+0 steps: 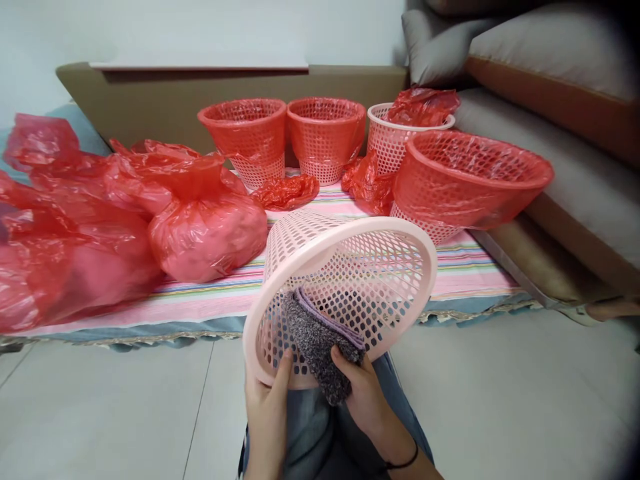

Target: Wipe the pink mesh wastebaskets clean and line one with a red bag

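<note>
In the head view, a pale pink round basket of perforated plastic is held on its side above the lap, its mouth turned toward the wearer and its base reaching over the front edge of a bed with a striped cloth cover. Its rim is gripped at the lower left by the left hand, closed with the thumb inside. A dark grey, speckled, fuzzy cloth with a lilac border is pinched in the partly closed right hand and held within the mouth.

Toward the bed's far edge, thin red plastic is fitted over the left lined basket and the middle lined basket; a third, the right lined basket, is set nearer the right end. A crumpled red bag is bunched in the mouth of a white-rimmed basket. Full red plastic bags are gathered at the left end.

Lining thus appears done on three baskets; the held one is unlined, and its wiping is judged unfinished.
</note>
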The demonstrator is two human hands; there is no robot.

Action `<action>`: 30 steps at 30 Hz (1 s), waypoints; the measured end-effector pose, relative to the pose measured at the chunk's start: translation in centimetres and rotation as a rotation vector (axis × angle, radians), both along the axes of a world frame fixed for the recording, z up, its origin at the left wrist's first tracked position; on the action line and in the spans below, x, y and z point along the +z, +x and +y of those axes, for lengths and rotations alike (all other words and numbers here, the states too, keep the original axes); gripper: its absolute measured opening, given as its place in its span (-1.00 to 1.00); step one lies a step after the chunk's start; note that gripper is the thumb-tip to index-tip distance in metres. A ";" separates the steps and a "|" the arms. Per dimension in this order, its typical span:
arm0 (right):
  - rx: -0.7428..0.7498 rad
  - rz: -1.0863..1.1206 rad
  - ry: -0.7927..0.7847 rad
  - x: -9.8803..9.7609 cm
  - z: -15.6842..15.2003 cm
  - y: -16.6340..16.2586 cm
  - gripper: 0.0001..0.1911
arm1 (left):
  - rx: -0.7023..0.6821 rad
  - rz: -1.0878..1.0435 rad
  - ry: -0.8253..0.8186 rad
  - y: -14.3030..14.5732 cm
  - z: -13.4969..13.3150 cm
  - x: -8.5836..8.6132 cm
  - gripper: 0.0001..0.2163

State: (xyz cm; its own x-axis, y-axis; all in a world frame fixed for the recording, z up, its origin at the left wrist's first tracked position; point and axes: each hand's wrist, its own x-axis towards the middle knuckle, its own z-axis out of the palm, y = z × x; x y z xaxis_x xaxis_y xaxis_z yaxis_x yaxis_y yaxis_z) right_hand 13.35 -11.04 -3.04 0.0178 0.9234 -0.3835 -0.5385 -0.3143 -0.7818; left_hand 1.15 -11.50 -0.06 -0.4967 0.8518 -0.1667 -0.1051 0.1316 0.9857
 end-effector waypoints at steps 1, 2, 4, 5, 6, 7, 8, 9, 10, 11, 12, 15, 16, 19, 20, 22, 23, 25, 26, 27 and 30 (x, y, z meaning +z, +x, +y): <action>-0.006 0.019 -0.007 0.2 0.0 0.0 -0.44 | -0.008 -0.025 -0.009 0.3 -0.2 -0.5 -0.43; -0.015 0.031 -0.018 0.3 0.0 -0.1 -0.44 | -0.014 -0.032 -0.005 0.6 -0.2 -1.0 -0.43; -0.037 0.037 -0.046 0.5 0.0 -0.2 -0.43 | -0.004 -0.023 0.030 0.7 0.0 -1.5 -0.44; -0.052 0.035 -0.059 0.5 0.0 -0.2 -0.43 | 0.015 -0.011 0.051 0.6 0.4 -1.5 -0.46; -0.066 0.037 -0.065 0.5 0.0 -0.2 -0.43 | 0.038 0.002 0.069 0.3 0.8 -1.5 -0.48; -0.079 0.044 -0.063 0.3 0.1 -0.1 -0.43 | 0.059 0.020 0.087 -0.1 1.3 -1.3 -0.51; -0.090 0.050 -0.056 0.1 0.2 0.1 -0.42 | 0.075 0.047 0.108 -0.6 1.8 -0.9 -0.53; -0.104 0.043 -0.048 -0.1 0.4 0.4 -0.41 | 0.080 0.084 0.129 -1.2 2.3 -0.5 -0.54; -0.119 0.013 -0.044 -0.3 0.7 0.8 -0.40 | 0.074 0.127 0.154 -1.7 2.7 0.2 -0.54; -0.135 -0.038 -0.041 -0.4 1.0 1.4 -0.39 | 0.054 0.175 0.182 -2.2 3.1 0.9 -0.53; -0.154 -0.108 -0.037 -0.3 1.3 2.2 -0.39 | 0.019 0.226 0.211 -2.7 3.4 1.8 -0.53; -0.174 -0.364 0.050 1.5 2.3 4.7 -0.46 | -0.115 0.396 0.295 -3.2 3.7 4.8 -0.50; -0.146 -0.447 0.118 2.4 2.5 5.5 -0.50 | -0.144 0.451 0.314 -3.1 3.7 5.7 -0.50; 0.040 -0.684 0.379 4.6 3.0 7.3 -0.52 | -0.169 0.533 0.345 -2.3 3.4 7.3 -0.52; 0.125 -0.763 0.449 4.9 3.1 7.5 -0.47 | -0.163 0.534 0.352 -1.9 3.2 7.5 -0.53; 0.310 -0.923 0.501 4.4 3.0 7.5 -0.32 | -0.136 0.522 0.364 -1.4 2.8 7.2 -0.54; 0.405 -1.001 0.489 3.8 2.9 7.3 -0.25 | -0.120 0.511 0.374 -1.3 2.5 6.8 -0.53; 0.551 -1.122 0.448 2.5 2.6 6.6 -0.16 | -0.100 0.488 0.376 -1.3 1.8 5.5 -0.51; 0.587 -1.161 0.440 1.9 2.5 6.1 -0.13 | -0.098 0.478 0.363 -1.3 1.5 4.8 -0.51; 0.598 -1.185 0.442 1.4 2.4 5.7 -0.10 | -0.095 0.472 0.346 -1.4 1.2 4.0 -0.53; 0.552 -1.138 0.426 1.0 2.0 4.6 -0.12 | -0.044 0.452 0.335 -0.9 0.6 2.2 -0.57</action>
State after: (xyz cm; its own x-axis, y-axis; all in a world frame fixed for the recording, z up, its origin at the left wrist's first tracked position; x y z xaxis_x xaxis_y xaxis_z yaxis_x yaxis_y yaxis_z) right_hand 17.90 -9.06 -2.02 -0.2789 0.9565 -0.0858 0.5932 0.1013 -0.7987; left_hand 0.25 -10.89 2.09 -0.4185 0.8433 0.3372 0.3357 -0.2013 0.9202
